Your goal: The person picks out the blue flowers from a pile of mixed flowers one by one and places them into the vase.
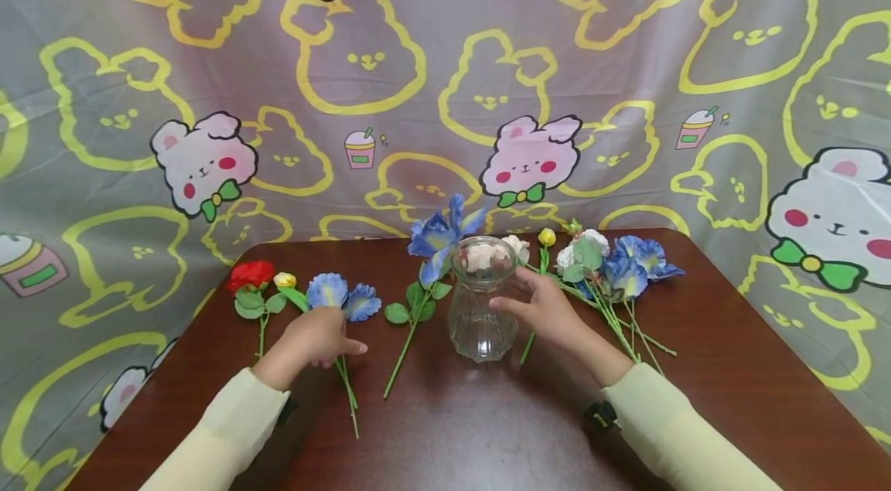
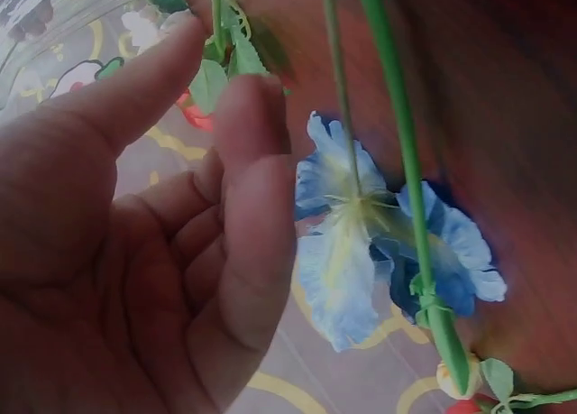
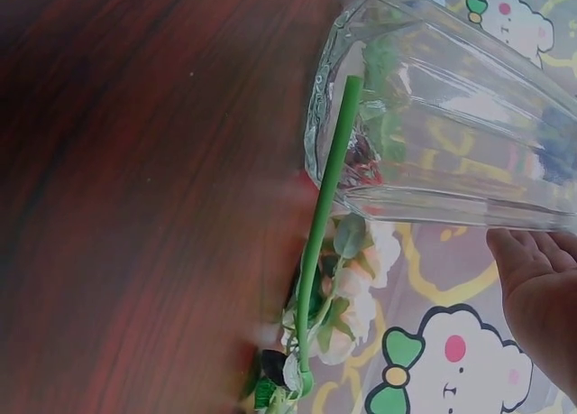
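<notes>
My left hand point(image 1: 316, 336) is over the stems of two blue irises point(image 1: 329, 291). In the left wrist view its fingers point(image 2: 257, 225) are loosely bent, the thumb stands apart, and the green stems point(image 2: 406, 143) pass beside the fingers. A clear, ribbed glass vase point(image 1: 483, 332) stands upright mid-table with no stems inside. At its right side is my right hand point(image 1: 546, 313), thumb overlapping the glass and fingers close to the neck. The right wrist view has these fingers point(image 3: 532, 252) right at the edge of the vase point(image 3: 451, 134).
A red flower point(image 1: 252, 274) and a yellow bud point(image 1: 284, 280) lie at the left. Another blue iris point(image 1: 435, 240) lies left of the vase. Pale roses point(image 1: 517, 247), a yellow tulip bud point(image 1: 547, 236) and more blue irises point(image 1: 636, 267) lie behind and right. A patterned cloth point(image 1: 431, 127) hangs behind the table.
</notes>
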### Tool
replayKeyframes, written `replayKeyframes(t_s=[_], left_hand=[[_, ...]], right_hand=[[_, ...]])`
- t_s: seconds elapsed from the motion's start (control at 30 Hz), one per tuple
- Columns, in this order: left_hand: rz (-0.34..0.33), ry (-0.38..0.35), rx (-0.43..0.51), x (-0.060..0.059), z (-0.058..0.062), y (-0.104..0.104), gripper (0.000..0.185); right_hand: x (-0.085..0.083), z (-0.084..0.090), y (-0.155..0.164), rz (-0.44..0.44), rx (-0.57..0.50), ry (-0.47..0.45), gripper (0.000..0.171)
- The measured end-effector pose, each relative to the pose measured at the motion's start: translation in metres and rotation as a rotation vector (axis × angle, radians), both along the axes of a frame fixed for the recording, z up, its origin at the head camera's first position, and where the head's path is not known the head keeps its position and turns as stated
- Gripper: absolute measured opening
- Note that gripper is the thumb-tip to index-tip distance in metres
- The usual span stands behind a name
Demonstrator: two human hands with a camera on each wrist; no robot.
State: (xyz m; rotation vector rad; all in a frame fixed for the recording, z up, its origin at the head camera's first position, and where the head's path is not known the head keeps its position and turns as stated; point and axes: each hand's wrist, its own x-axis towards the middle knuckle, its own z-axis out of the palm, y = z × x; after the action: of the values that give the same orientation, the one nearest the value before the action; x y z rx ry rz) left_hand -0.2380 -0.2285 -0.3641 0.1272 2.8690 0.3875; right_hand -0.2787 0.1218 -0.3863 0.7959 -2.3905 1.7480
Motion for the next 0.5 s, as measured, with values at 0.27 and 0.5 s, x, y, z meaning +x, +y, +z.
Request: replayKeyframes(t_s=[0.27,0.5], left_hand=[[0.003,-0.075,-0.020,0.011,-0.007,-0.002,0.042],[-0.006,-0.108,-0.027,0.013,-0.010,0.000,0.042]], right_hand=[[0.000,-0.001,-0.001,-0.002,0.001,-0.001,0.060],[0.001,0.001,-0.002,-0.014,0.002,-0.023,0.057]])
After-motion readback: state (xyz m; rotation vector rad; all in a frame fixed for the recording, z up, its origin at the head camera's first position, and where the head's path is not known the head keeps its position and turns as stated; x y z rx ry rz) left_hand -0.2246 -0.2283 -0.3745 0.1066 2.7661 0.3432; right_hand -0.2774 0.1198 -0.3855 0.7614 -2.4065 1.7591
